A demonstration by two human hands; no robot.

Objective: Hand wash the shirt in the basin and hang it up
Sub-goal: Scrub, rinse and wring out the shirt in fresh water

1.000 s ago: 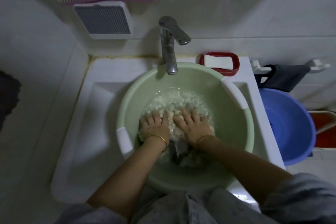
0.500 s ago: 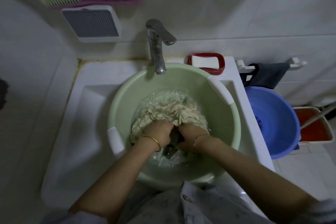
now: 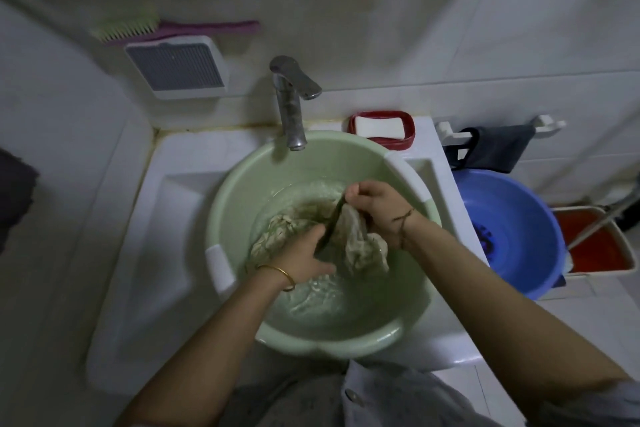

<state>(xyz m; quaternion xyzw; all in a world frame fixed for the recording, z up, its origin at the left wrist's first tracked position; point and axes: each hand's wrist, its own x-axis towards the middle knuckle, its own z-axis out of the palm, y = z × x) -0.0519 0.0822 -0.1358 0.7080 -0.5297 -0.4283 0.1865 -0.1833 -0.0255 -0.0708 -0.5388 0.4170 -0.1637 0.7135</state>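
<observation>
Green basin (image 3: pixel 235 184), shirt (image 3: pixel 360 246) apparently between hands (image 3: pixel 304 255) (image 3: pixel 379 206)

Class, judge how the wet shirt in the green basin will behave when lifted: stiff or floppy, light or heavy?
Probably floppy: the shirt droops in folds from the right hand. Likely heavy for its size, since it sits soaked in the green basin.

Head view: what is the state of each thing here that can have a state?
shirt, wet and bunched, partly above the water.
green basin, holds water, sits in the sink.
tap, no water running.
left hand, grips the shirt.
right hand, grips the shirt.
soap dish, holds a white bar.
dark cloth, hangs on the rail.
</observation>
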